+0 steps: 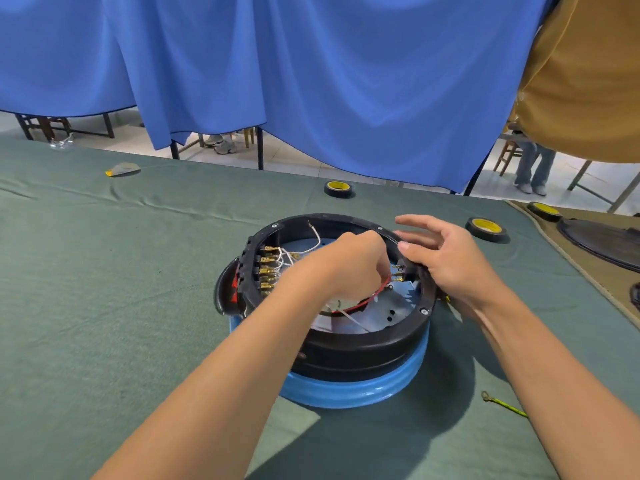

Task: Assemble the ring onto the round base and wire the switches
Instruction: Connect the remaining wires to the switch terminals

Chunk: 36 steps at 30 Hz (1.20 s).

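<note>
Blue curtains (311, 81) hang on dark metal legs (259, 147) behind the far edge of a table draped in green cloth (104, 271). An ochre fabric (588, 81) hangs at upper right. Beneath the curtain hems a pale tiled floor (294, 161) shows in even daylight, with wooden chairs (38, 124) at far left. A seated person's sneakers (221, 145) show under the curtain, and another person in jeans (533, 168) stands beside a wooden stool (507, 154) at right. A tan mat (588, 268) covers the table's right edge.
</note>
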Each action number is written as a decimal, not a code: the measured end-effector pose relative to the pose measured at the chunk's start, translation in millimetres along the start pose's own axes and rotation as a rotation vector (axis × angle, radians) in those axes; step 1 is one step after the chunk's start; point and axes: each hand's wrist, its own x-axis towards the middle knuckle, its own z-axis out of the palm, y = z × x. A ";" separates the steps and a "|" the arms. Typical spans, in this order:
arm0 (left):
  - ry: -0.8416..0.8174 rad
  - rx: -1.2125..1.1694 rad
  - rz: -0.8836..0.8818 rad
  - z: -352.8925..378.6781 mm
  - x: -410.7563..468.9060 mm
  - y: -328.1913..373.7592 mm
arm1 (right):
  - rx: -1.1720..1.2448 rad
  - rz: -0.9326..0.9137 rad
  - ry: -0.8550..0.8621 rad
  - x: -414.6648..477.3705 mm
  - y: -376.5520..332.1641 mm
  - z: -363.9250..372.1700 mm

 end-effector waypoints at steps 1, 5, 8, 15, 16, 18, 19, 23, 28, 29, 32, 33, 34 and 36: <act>-0.014 0.000 0.004 -3.1 -1.5 -0.7 | 0.044 0.012 -0.033 1.3 -0.1 -0.4; -0.013 -0.002 0.025 -4.3 -1.7 1.8 | 0.136 0.041 -0.157 4.8 -0.1 -4.4; 0.053 0.008 -0.018 5.3 1.5 5.5 | 0.141 0.045 -0.207 3.5 -1.9 -6.2; 0.160 -0.065 -0.101 3.9 1.5 -2.9 | 0.173 0.057 -0.165 0.3 -1.1 -4.1; 0.178 -0.067 -0.113 4.7 2.3 -3.5 | 0.178 0.059 -0.162 -0.1 -0.9 -3.8; 0.201 -0.075 -0.140 7.0 3.9 -3.3 | 0.186 0.064 -0.155 -0.3 -0.6 -3.4; 0.206 -0.075 -0.149 8.0 5.0 -2.9 | 0.188 0.065 -0.152 0.0 -0.3 -3.3; 0.240 -0.019 -0.149 9.3 5.1 -1.2 | 0.181 0.057 -0.147 0.3 0.5 -2.4; 0.304 -0.078 -0.136 7.4 2.6 -0.4 | 0.185 0.067 -0.133 0.8 2.3 -2.3; 0.305 -0.114 -0.107 7.3 2.6 -0.3 | 0.186 0.069 -0.132 0.9 2.5 -2.2; 0.267 -0.211 -0.042 6.6 0.6 2.2 | 0.190 0.066 -0.132 0.4 2.4 -2.3; 0.257 -0.233 -0.039 6.7 0.6 2.3 | 0.186 0.067 -0.131 0.1 2.5 -2.2; 0.252 -0.245 -0.038 6.9 0.7 1.7 | 0.183 0.068 -0.129 0.0 2.5 -2.4; 0.260 -0.250 -0.051 6.8 0.1 0.3 | 0.179 0.073 -0.123 -0.4 2.3 -2.4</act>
